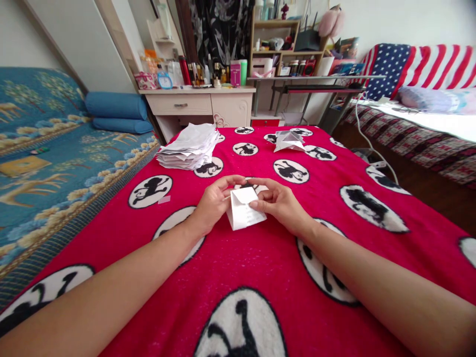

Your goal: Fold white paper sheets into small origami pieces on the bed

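Observation:
A small folded sheet of white paper (248, 214) with faint print is held just above the red blanket, in the middle of the head view. My left hand (216, 201) grips its left edge, thumb and fingers closed on it. On the other side my right hand (279, 201) pinches the paper, its thumb lying on the front face and the fingers behind. The fingertips of both hands come close together at the far edge. Part of the paper's back side is hidden.
A pile of white paper sheets (189, 146) lies at the far left of the red blanket (238, 263). Folded paper pieces (289, 141) sit at the far right. A small paper scrap (164, 200) is left of my hands. Beyond stands a cluttered white dresser (197, 101).

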Demonstrator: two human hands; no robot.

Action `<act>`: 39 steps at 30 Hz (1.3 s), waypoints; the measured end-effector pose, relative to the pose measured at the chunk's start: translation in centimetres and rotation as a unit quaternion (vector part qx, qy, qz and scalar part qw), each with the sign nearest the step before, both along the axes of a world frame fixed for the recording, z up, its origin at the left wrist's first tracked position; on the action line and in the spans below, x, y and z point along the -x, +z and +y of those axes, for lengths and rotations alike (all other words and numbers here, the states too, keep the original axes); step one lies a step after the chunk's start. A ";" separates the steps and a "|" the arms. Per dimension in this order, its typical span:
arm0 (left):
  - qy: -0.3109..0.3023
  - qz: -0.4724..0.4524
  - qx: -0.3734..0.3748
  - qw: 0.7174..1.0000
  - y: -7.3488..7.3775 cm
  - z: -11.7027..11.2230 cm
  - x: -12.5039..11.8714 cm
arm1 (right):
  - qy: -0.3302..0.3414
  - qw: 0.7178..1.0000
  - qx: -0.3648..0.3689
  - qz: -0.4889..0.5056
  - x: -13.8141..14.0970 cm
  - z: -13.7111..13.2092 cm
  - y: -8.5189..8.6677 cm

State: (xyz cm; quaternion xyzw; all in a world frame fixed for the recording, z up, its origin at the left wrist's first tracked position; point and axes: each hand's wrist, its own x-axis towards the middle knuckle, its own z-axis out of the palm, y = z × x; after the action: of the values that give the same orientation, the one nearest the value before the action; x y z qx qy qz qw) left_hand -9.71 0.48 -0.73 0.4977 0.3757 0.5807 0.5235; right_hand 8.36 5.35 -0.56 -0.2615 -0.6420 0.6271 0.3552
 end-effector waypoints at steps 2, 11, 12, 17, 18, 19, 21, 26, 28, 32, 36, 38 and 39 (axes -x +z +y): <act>0.055 0.009 -0.015 0.998 0.0 0.2 0.1 | -0.055 0.998 0.009 0.027 0.1 0.1 -0.2; 0.166 0.342 -0.115 0.918 -0.3 0.4 0.8 | -0.107 0.994 0.012 0.022 0.4 0.1 -0.7; 0.178 0.369 -0.126 0.903 -0.2 0.3 0.8 | -0.105 0.994 0.006 0.007 0.5 0.0 -0.7; 0.172 0.360 -0.068 0.914 -0.6 0.7 1.3 | -0.163 0.963 -0.180 -0.120 0.4 -0.5 -0.2; 0.154 0.342 -0.049 0.926 -0.7 0.8 1.3 | -0.192 0.942 -0.235 -0.145 0.3 -0.6 -0.1; 0.134 0.326 -0.036 0.935 -0.8 0.9 1.4 | -0.215 0.923 -0.275 -0.162 0.2 -0.6 0.0; 0.092 0.315 -0.031 0.944 -0.9 1.0 1.3 | -0.227 0.909 -0.300 -0.178 0.1 -0.6 0.0; 0.030 0.354 -0.054 0.933 -0.7 0.7 0.9 | -0.156 0.930 -0.253 -0.217 0.1 -0.3 -0.5; 0.036 0.349 -0.066 0.934 -0.5 0.5 0.8 | -0.149 0.930 -0.241 -0.233 0.1 -0.2 -0.7; 0.057 0.365 -0.076 0.926 -0.3 0.2 0.6 | -0.149 0.930 -0.240 -0.235 0.1 -0.2 -0.8; 0.077 0.382 -0.078 0.918 0.0 0.0 0.6 | -0.147 0.932 -0.240 -0.226 0.1 -0.2 -0.6; 0.077 0.376 -0.083 0.920 0.1 -0.1 0.5 | -0.147 0.932 -0.239 -0.231 0.1 -0.2 -0.6; 0.076 0.375 -0.088 0.920 0.1 -0.2 0.5 | -0.147 0.930 -0.239 -0.235 0.1 -0.1 -0.7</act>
State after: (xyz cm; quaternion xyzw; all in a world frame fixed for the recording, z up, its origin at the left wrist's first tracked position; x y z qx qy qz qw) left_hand -10.24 0.30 -0.60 0.6930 0.5285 0.4201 0.2528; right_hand 8.21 5.23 -1.24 -0.4004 -0.7925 0.3162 0.3342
